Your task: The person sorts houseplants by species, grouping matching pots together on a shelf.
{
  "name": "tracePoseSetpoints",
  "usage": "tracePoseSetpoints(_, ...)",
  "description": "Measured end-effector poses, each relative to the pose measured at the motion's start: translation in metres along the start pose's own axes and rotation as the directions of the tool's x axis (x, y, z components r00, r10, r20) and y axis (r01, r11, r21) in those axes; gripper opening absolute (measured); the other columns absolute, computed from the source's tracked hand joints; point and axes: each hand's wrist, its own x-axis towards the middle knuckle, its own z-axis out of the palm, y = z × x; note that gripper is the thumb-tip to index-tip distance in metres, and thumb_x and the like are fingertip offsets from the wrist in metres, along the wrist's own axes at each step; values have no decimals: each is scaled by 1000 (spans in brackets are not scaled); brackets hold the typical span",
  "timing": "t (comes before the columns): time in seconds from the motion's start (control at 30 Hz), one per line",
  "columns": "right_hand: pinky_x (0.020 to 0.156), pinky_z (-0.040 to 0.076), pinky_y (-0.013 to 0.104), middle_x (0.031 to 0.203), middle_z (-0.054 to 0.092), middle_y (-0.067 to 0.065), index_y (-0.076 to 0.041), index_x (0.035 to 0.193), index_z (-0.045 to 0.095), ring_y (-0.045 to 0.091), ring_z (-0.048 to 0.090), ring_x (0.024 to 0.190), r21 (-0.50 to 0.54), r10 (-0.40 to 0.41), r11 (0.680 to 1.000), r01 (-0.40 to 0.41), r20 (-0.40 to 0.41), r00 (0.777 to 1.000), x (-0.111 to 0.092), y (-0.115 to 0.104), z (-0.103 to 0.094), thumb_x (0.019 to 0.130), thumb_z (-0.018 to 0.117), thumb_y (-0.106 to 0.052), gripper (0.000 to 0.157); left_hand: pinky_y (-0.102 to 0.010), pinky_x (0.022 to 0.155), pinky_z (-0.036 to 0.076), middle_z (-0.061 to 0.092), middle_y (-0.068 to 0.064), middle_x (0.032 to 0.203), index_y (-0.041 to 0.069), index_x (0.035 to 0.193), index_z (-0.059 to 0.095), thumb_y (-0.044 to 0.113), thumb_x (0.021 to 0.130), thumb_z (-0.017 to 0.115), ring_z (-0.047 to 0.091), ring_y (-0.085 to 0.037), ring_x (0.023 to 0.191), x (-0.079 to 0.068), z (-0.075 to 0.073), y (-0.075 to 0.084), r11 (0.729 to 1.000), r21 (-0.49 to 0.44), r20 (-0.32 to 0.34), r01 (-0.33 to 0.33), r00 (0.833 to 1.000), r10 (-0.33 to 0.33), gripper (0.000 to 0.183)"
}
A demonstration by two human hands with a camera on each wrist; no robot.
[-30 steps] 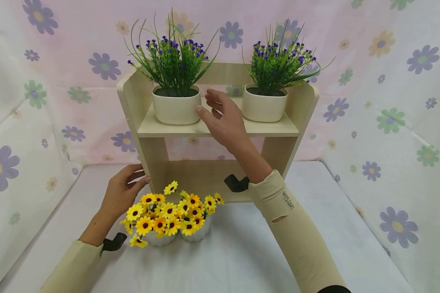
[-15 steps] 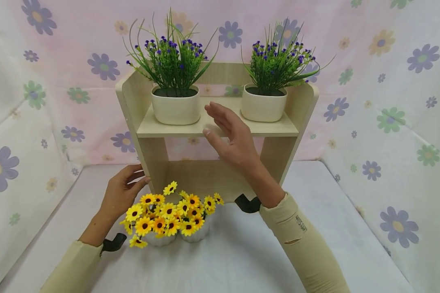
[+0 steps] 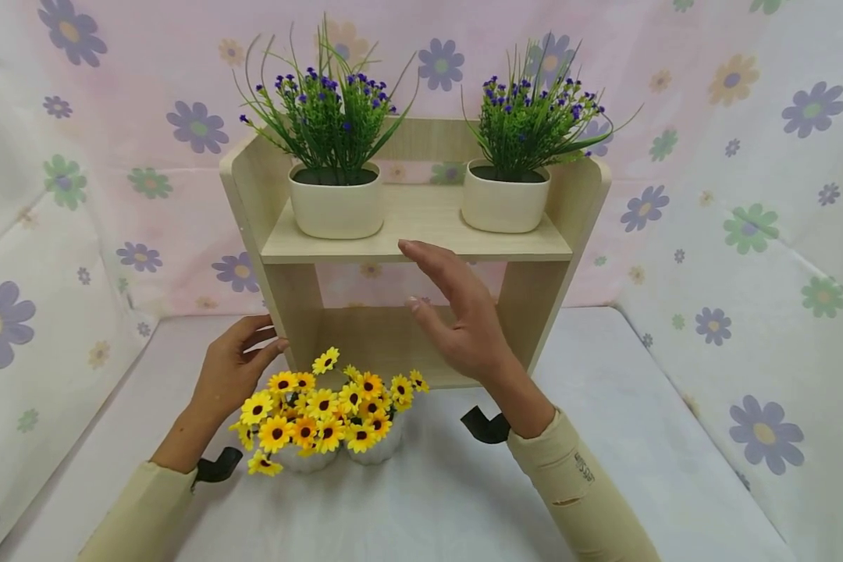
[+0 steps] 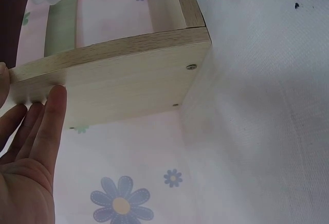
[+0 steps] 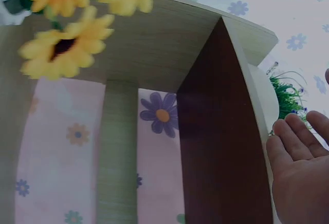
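Note:
A light wooden two-tier shelf [image 3: 421, 211] stands upright in the head view. My left hand [image 3: 232, 367] holds its left side panel near the bottom; in the left wrist view the fingers [image 4: 51, 126] press flat on the outer face, thumb at the front edge. My right hand [image 3: 464, 320] hovers before the shelf, fingers extended and holding nothing. On the upper board sit two cream oval pots with purple flowers and grass, a left pot [image 3: 337, 207] and a right pot [image 3: 506, 204]. In the right wrist view, the right palm [image 5: 303, 183] is beside the upper board.
Two white pots, a left one [image 3: 311, 459] and a right one [image 3: 379, 445], with yellow daisy-like flowers [image 3: 323, 406] stand on the white cloth [image 3: 421, 499] before the shelf's lower left. A flowered backdrop [image 3: 204, 203] surrounds the back and sides.
My right hand has drawn away from the left cream pot, moving down and toward me, its fingers straightening. The left hand stays on the side panel. The pots keep their places.

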Motion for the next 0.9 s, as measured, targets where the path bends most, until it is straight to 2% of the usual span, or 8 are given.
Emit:
tracePoseSetpoints(0.23,126,38,47,157,53,15,2,154,49,30,47,149,79,32,996,-33,8,999,-22,8,0,100,63,1,56,-31,96,57,65,-14,141,6,147,58,14,102,72,67,-40,127,0,1,-3,1000,2,-2,-16,1000,16,47)
tracePoseSetpoints(0.47,123,42,46,153,55,19,3,154,47,32,52,144,144,126,981,-130,36,991,-44,22,3,102,61,5,54,-35,96,57,65,-14,140,8,146,60,11,102,72,67,-43,126,0,0,0,1000,-4,-8,-12,1000,12,46)
tracePoseSetpoints(0.67,118,48,49,150,59,14,-2,154,49,39,57,137,153,240,956,-249,77,968,-62,42,9,104,60,5,53,-26,96,56,65,-14,140,8,145,61,9,102,72,67,-43,125,-2,0,0,1000,-8,-10,-6,1000,6,45)
tracePoseSetpoints(0.8,116,50,51,146,61,15,-3,154,50,42,60,133,170,297,935,-310,100,950,-70,56,13,104,60,4,51,-30,96,58,65,-15,140,8,145,60,12,102,72,67,-43,125,0,0,-1,1000,1,-10,-18,1000,18,45)
tracePoseSetpoints(0.9,115,52,48,144,62,17,-4,152,52,39,62,131,179,348,913,-366,125,929,-77,65,15,105,60,2,48,-27,96,57,65,-15,140,6,145,60,13,102,72,67,-43,124,0,0,-1,1000,9,-8,-26,1000,26,45)
